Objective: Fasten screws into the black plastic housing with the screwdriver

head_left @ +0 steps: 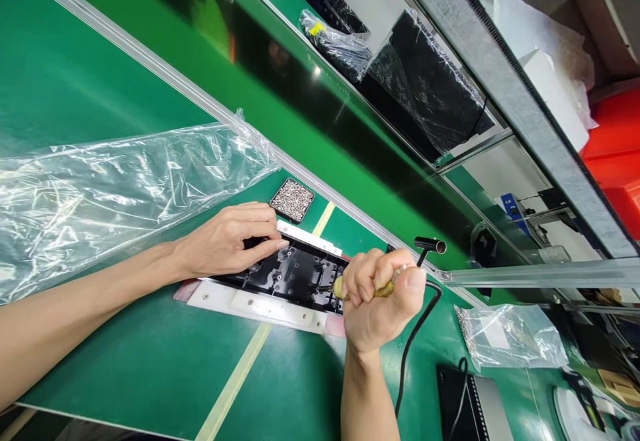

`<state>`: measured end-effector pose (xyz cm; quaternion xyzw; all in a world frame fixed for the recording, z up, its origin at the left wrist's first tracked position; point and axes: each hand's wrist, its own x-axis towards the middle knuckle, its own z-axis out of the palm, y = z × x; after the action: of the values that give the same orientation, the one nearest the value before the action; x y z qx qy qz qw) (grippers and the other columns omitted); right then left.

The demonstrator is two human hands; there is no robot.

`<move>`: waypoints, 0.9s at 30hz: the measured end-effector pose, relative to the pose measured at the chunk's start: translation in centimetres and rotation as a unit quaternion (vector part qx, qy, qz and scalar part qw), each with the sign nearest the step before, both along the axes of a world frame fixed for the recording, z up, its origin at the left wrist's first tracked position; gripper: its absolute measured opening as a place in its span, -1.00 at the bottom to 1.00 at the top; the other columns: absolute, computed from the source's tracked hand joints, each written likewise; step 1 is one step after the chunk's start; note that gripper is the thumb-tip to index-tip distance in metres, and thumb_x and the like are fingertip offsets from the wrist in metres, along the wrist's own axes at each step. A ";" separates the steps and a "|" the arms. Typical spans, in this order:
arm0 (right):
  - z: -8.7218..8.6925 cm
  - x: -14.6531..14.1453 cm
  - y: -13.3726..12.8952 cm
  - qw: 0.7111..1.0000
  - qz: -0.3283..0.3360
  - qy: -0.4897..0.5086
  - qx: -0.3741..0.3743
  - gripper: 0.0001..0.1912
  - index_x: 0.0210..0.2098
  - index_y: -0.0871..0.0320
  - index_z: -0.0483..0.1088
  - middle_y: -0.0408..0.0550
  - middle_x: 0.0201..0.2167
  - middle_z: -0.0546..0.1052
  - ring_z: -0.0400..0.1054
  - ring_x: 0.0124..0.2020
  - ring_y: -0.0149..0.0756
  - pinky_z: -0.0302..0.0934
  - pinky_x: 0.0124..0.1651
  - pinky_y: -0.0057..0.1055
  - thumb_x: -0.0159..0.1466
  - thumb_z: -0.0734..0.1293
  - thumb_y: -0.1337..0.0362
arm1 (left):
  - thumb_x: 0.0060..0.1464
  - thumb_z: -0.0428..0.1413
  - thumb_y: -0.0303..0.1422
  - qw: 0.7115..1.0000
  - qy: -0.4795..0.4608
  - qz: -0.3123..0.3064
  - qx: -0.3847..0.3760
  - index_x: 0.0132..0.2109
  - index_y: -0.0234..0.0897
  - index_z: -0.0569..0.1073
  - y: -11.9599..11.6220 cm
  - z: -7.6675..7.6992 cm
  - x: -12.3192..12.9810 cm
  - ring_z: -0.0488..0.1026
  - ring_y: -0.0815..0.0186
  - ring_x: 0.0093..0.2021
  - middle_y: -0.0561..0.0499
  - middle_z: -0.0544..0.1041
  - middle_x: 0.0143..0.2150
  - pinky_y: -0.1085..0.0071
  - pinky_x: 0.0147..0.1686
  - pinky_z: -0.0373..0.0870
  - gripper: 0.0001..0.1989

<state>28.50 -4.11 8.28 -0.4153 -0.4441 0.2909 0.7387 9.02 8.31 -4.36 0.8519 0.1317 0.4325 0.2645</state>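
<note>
A long black plastic panel (295, 269) with raised ribs and metal-ringed holes lies in a white fixture (270, 307). My left hand (245, 237) is curled over the panel's left part, thumb on its surface and fingers at the far edge. Whether a small piece sits under those fingertips is hidden. My right hand (383, 294) is wrapped round a corded electric screwdriver (340, 287) with a yellowish grip. Its thin bit points left and comes down onto the right part of the panel. A black cord (413, 334) runs from behind the hand toward the front edge.
A small black tray of screws (293, 199) stands just beyond the fixture. Clear plastic film (130, 194) lies at left. A metal rail (165, 84) runs behind. At right are a bag (510, 337) and a black-and-grey box (473, 404). Wrapped black parts (420, 81) sit beyond the divider.
</note>
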 end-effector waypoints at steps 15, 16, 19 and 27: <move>-0.1 0.0 0.0 1.000 -0.004 -0.006 -0.003 -0.32 -0.52 0.05 0.07 -0.38 -0.71 0.03 -0.14 -0.71 -0.52 0.01 -0.69 -0.63 0.61 0.37 -0.09 | 0.61 0.26 -0.43 1.000 0.001 -0.003 -0.001 -0.16 -0.25 0.62 0.0 -0.1 -0.1 0.50 0.26 -0.26 0.03 0.58 -0.27 0.24 -0.13 0.46 -0.77; -0.1 0.0 0.0 1.000 -0.003 -0.004 -0.002 -0.32 -0.52 0.06 0.08 -0.38 -0.71 0.03 -0.14 -0.71 -0.52 0.00 -0.68 -0.64 0.61 0.37 -0.09 | 0.62 0.26 -0.43 1.000 0.001 -0.003 0.000 -0.15 -0.25 0.62 0.0 -0.1 -0.1 0.50 0.26 -0.26 0.03 0.58 -0.27 0.24 -0.13 0.46 -0.77; -0.2 0.0 0.0 1.000 -0.004 -0.002 -0.003 -0.32 -0.52 0.05 0.08 -0.38 -0.71 0.03 -0.14 -0.71 -0.52 0.00 -0.69 -0.64 0.61 0.36 -0.10 | 0.62 0.25 -0.43 1.000 0.002 -0.002 0.004 -0.15 -0.25 0.62 0.0 0.0 -0.1 0.50 0.26 -0.25 0.02 0.58 -0.26 0.23 -0.15 0.45 -0.77; -0.2 0.0 0.0 1.000 -0.001 -0.004 0.000 -0.32 -0.53 0.05 0.07 -0.37 -0.71 0.03 -0.13 -0.72 -0.52 -0.01 -0.69 -0.63 0.60 0.37 -0.08 | 0.62 0.25 -0.43 1.000 0.001 0.001 0.006 -0.16 -0.24 0.60 0.1 0.0 0.0 0.49 0.27 -0.27 0.03 0.58 -0.27 0.25 -0.14 0.46 -0.76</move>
<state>28.47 -4.15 8.13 -0.4169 -0.4470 0.2885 0.7370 8.98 8.37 -4.35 0.8538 0.1302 0.4324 0.2590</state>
